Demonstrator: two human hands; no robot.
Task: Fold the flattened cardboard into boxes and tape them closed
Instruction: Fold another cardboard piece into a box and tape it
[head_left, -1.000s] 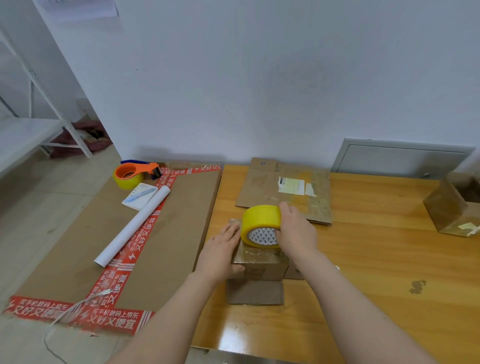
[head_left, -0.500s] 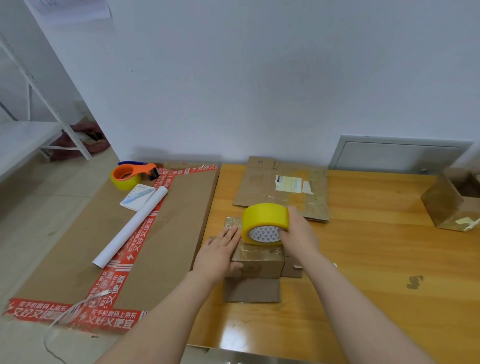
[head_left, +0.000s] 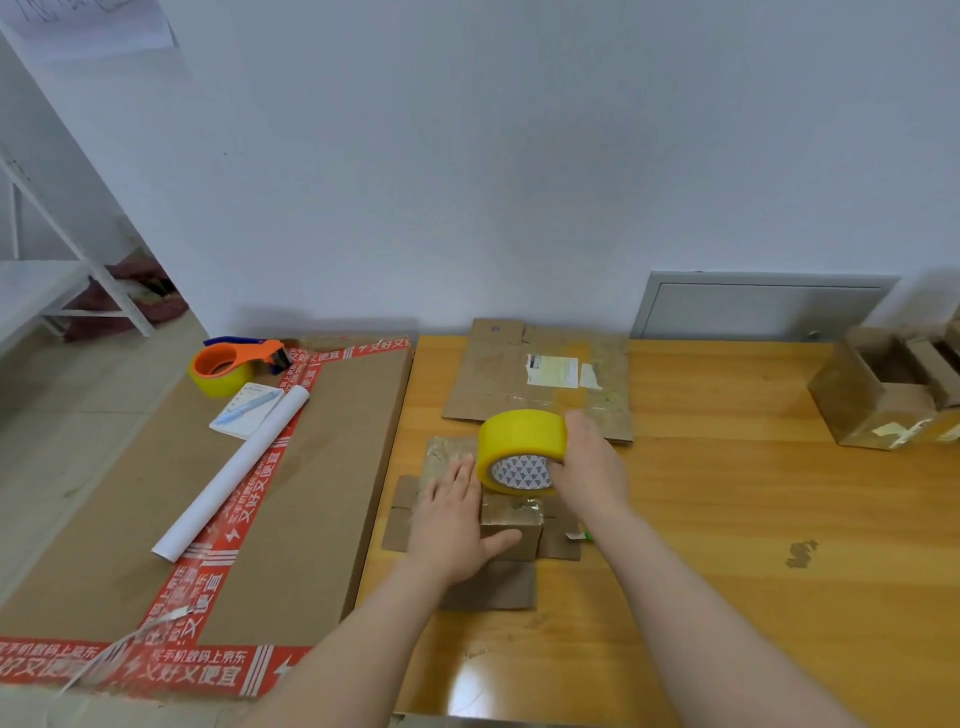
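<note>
Now left hand (head_left: 447, 525) presses flat on brown box (head_left: 519, 522); right hand (head_left: 592, 467) grips yellow tape (head_left: 519, 436).

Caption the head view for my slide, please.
Left hand steadies small cardboard box; right hand holds yellow tape roll over it.

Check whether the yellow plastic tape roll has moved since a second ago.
Yes. The yellow plastic tape roll shifted rightward, judged against the white label on the flattened cardboard sheet.
</note>
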